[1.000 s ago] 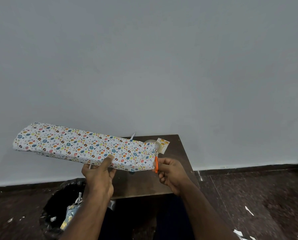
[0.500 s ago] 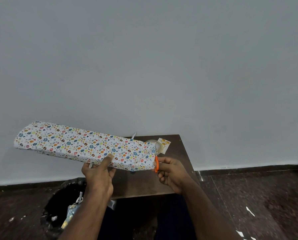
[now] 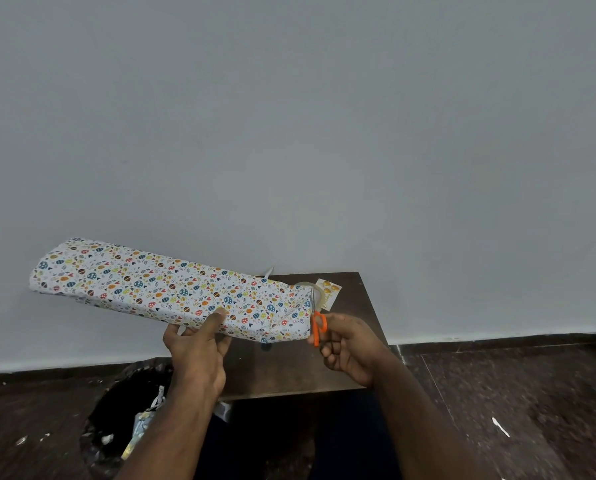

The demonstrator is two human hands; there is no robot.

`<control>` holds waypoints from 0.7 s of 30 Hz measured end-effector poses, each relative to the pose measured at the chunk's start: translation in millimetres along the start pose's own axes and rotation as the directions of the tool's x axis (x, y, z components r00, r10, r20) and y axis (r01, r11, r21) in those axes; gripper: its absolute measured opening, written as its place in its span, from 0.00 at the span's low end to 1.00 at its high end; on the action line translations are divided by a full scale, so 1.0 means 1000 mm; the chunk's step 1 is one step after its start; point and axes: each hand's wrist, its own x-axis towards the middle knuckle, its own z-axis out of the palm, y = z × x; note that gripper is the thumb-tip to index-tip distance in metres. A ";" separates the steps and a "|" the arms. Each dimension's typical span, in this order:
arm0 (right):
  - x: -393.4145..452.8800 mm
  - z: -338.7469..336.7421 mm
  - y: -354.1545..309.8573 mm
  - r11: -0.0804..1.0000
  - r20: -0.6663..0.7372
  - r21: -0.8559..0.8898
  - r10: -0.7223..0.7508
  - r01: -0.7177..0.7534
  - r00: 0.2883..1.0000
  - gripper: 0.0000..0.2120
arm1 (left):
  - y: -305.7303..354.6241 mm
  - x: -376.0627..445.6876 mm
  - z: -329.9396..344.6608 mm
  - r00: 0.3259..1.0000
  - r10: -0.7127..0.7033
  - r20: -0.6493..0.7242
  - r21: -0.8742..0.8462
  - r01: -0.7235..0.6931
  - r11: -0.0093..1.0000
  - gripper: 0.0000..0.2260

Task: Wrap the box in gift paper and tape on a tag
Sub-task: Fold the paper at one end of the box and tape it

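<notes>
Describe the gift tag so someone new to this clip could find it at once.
Start at the dark wooden table against the grey wall. At its far right corner, just past the end of the wrapped box, lies the tag: a small pale card with gold balloons. The clear tape roll beside it is round and see-through.

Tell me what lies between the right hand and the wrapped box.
In the head view, orange scissors: the right hand grips their handles, and the blades run up along the end of the box. Nothing else shows there.
</notes>
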 end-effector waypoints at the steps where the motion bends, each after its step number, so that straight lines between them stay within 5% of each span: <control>1: 0.000 0.000 0.000 1.000 -0.003 -0.001 -0.005 0.005 1.000 0.12 | 0.000 0.000 0.000 1.000 0.000 0.001 0.001 0.000 1.000 0.35; 21: 0.011 0.009 0.000 0.999 -0.145 -0.003 -0.034 0.034 0.989 0.11 | -0.006 -0.003 -0.001 1.000 0.010 0.009 -0.009 -0.010 1.000 0.38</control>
